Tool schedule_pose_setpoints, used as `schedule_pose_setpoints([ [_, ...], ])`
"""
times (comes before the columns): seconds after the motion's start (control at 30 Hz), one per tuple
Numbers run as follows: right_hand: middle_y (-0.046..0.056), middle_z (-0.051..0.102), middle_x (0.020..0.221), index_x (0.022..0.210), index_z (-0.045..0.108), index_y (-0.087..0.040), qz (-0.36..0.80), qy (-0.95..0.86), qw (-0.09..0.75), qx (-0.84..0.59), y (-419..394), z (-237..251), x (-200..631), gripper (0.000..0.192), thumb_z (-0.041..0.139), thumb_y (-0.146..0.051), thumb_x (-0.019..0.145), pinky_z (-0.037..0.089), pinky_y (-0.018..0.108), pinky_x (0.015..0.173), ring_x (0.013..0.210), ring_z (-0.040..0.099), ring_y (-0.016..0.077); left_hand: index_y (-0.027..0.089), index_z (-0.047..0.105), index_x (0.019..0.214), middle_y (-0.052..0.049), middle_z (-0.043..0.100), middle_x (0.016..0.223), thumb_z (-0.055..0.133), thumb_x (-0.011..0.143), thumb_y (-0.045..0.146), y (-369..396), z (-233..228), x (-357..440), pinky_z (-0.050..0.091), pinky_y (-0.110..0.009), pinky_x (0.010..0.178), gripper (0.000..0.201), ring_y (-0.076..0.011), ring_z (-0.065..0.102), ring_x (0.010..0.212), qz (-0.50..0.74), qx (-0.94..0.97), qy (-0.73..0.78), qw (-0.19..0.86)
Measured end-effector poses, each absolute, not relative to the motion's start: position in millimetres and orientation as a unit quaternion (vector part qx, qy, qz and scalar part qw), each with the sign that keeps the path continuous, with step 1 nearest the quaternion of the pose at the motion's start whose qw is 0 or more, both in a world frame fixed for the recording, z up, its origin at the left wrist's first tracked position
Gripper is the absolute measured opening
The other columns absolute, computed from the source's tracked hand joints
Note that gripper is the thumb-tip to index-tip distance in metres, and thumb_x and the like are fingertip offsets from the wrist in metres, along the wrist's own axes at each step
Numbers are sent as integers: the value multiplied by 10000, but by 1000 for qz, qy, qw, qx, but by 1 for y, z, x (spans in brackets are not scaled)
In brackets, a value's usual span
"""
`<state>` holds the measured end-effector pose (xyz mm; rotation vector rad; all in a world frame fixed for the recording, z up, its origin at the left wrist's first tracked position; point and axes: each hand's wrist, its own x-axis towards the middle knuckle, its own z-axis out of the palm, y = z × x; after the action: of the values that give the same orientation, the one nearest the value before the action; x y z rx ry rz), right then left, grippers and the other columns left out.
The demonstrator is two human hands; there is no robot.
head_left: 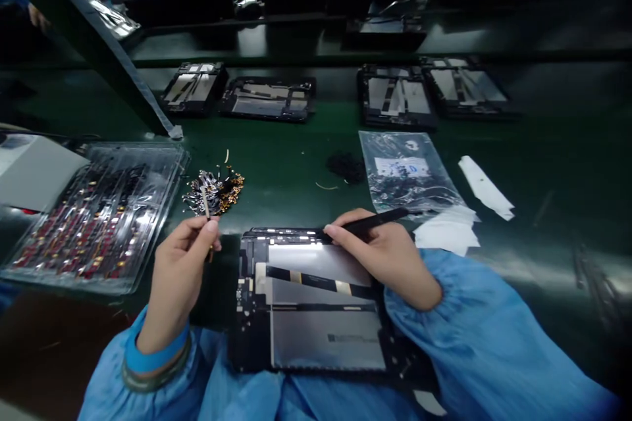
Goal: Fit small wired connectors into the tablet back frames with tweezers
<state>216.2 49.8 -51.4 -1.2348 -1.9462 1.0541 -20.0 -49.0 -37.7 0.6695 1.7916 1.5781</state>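
An opened tablet (326,335) lies in front of me, its silver inner plate and ribbon cables showing. My right hand (380,247) rests at its far edge, closed around black tweezers (378,218); the tips are hidden near the fingers. Left of the tablet, my left hand (185,256) is raised and pinches a small thin strip-like part (206,202), light at its upper end and coppery below the fingers. Just beyond that hand is a pile of small silver and copper-coloured parts (224,189).
Clear plastic trays (148,237) of small parts lie at left beside a white box (37,171). A plastic bag (409,171), a dark clump (345,166) and white paper pieces (447,230) are at right. Several opened tablets (397,99) line the back; co-workers sit beyond.
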Motion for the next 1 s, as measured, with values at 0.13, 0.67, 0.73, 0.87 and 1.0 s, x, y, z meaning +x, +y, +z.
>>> schedule_pose_setpoints([
  [0.13,18,666,682,702,640,-201,365,-741,316,-468,49,-50,217,235,606,-407,809,472,285,600,623,623,169,164,664,860,25,589,660,720,698,322,-41,-30,-4,416,-177,555,233,-74,513,581,573,284,667,382],
  [0.67,108,719,853,951,647,-91,-52,-918,330,-214,27,-32,187,184,472,-109,899,468,288,583,644,609,163,170,684,797,-11,589,704,536,840,228,-31,-29,43,398,-184,565,164,-89,513,609,430,561,623,335],
  [0.73,80,701,771,908,645,-117,-55,-917,326,-224,27,-33,190,198,447,-117,908,442,285,555,599,593,152,164,682,767,-17,604,701,553,821,241,-30,-28,41,411,-190,574,160,-97,528,618,434,537,617,378],
  [0.87,51,701,770,918,619,-187,-2,-867,397,-302,31,-29,203,166,463,-133,902,476,263,632,701,648,161,141,671,789,4,584,595,632,752,327,-26,-25,33,377,-185,474,194,-83,479,502,455,408,615,499],
  [1.0,61,732,889,1019,616,-195,-5,-877,400,-265,28,-25,207,193,478,-131,901,499,265,658,734,662,166,140,666,801,16,564,574,638,750,342,-27,-22,33,366,-183,458,210,-77,459,479,470,390,615,499],
])
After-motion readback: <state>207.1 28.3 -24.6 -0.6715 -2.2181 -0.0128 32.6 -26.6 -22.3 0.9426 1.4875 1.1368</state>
